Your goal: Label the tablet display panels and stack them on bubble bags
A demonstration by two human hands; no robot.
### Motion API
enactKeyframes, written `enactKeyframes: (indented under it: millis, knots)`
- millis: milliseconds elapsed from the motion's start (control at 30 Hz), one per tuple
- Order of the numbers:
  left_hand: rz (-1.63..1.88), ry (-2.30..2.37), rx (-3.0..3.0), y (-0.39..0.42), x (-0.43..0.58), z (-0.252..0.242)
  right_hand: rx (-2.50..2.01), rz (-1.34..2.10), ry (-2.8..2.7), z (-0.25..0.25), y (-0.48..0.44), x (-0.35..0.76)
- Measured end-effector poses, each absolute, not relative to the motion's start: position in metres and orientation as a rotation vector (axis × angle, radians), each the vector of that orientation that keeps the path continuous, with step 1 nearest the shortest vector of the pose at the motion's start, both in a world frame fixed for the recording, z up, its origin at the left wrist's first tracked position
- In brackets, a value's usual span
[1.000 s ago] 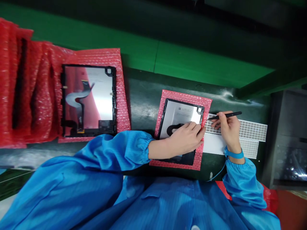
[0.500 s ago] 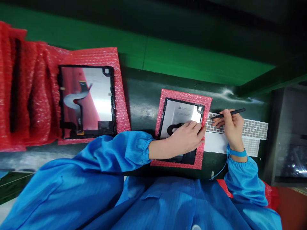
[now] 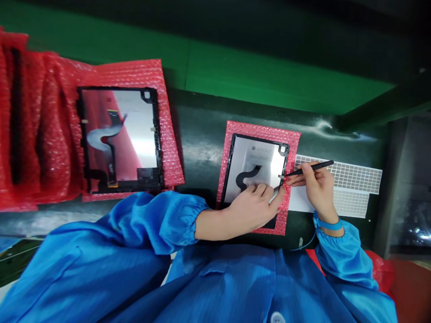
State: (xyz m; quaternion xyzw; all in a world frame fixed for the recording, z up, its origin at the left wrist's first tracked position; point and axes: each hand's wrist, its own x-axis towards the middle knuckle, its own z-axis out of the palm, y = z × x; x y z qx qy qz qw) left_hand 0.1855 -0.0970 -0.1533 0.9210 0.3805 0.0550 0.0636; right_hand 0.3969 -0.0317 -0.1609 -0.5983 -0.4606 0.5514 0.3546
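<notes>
A display panel point(image 3: 240, 154) with a black frame, silver back and dark curved ribbon cable point(image 3: 241, 179) lies on a red bubble-wrap sheet point(image 3: 256, 127). Across its lower part rests my left hand point(image 3: 252, 208), fingers stretched toward the right edge and holding nothing visible. My right hand point(image 3: 318, 186) pinches slim black tweezers point(image 3: 314, 167). Their tip meets the panel's right edge, where a small pale tab point(image 3: 280, 176) shows. Under and behind my right hand lies a white sheet of small grey stickers point(image 3: 358, 177), overlapping a second sheet point(image 3: 352, 203).
To the left, another display panel point(image 3: 143, 150) lies on red bubble wrap, beside a pile of bubble-wrap bags point(image 3: 54, 134). A green wall point(image 3: 222, 85) runs along the back. A dark box-like unit point(image 3: 409, 188) stands at far right. A blue wrist strap point(image 3: 330, 224) trails a cord.
My right hand has brought the tweezers left from the sticker sheet to the panel's right edge. My left hand has slid down and slightly left, uncovering more of the ribbon cable.
</notes>
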Motion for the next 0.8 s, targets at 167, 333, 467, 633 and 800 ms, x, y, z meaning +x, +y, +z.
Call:
enactKeyframes:
  millis: [167,333,467,633,800]
  knots:
    - [0.151,1.149,2.751,-0.0954,0.1840,-0.1548,-1.543,1.471,-1.168,-0.1635,-0.0320,0.3987]
    - [0.153,1.150,2.733,-0.0939,0.1840,-0.1531,-1.538,1.469,-1.162,-0.1625,-0.0326,0.3972]
    - [0.187,1.153,2.726,-0.0930,0.1836,-0.1529,-1.563,1.451,-1.181,-0.1615,-0.0331,0.3961]
    - [0.137,1.143,2.707,-0.0925,0.1838,-0.1511,-1.558,1.458,-1.189,-0.1619,-0.0329,0.3961]
    - [0.091,1.171,2.668,-0.0893,0.1839,-0.1510,-1.561,1.449,-1.207,-0.1627,-0.0334,0.3971]
